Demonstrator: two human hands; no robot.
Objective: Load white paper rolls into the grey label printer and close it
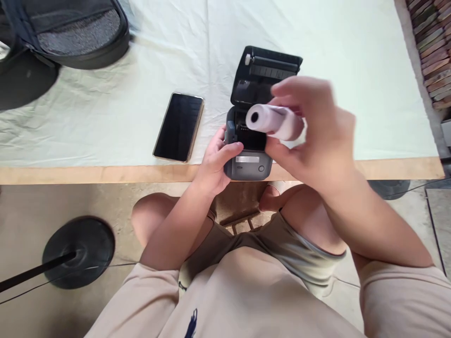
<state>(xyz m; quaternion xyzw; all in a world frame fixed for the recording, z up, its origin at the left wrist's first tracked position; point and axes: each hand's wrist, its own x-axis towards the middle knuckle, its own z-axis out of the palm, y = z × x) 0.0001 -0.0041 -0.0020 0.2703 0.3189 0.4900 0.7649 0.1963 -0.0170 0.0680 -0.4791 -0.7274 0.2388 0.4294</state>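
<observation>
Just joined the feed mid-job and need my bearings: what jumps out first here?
A white paper roll pinched in the right hand, held just above a small grey printer with its lid flipped open at the table's near edge. The left hand steadies the printer's side. A dark phone lies flat on the cloth to its left.

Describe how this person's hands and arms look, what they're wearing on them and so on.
Both hands, the left hand and the right hand, are bare: no gloves, and no rings, watch or bands show. The forearms are uncovered too. Short beige sleeves begin near the upper arms, part of a beige top with a small dark blue mark on the front. The right hand is motion-blurred, so fine detail there is unclear.
</observation>
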